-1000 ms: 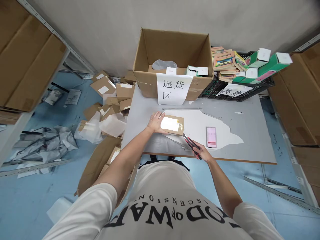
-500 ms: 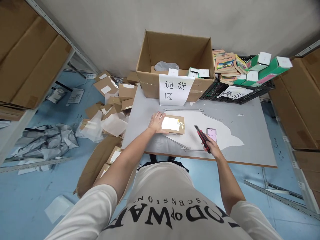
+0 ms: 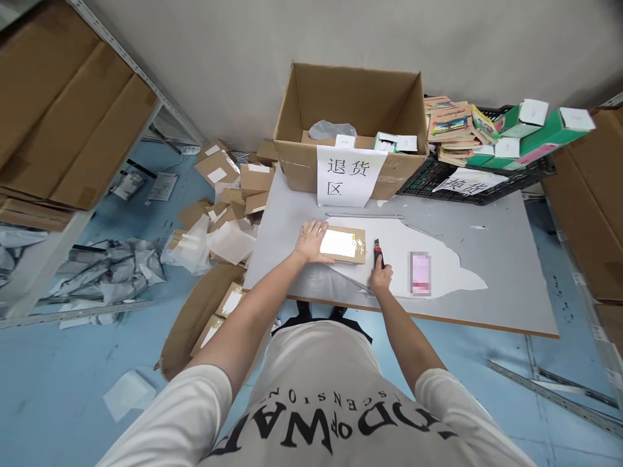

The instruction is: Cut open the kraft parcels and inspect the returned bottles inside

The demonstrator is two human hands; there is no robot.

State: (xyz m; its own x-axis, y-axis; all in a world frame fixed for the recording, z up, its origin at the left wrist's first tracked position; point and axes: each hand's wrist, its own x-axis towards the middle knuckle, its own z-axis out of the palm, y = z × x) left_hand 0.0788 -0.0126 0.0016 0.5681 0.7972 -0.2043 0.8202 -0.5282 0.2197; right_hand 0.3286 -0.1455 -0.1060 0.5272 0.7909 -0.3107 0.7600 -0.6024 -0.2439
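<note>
Parcel [image 3: 344,244], small and brown with a white label on top, lies on a grey table [image 3: 516,298], seen from the head camera. The left hand [image 3: 311,242], set wide, holds its left end, fingers toward the far edge and thumb toward the near one. The right hand [image 3: 381,277] closes around a red and black box cutter [image 3: 378,249], just beside the right end but apart from it. Farther right lies a phone [image 3: 420,274]; behind stands a large open carton [image 3: 296,162] with a paper sign [image 3: 350,176]
</note>
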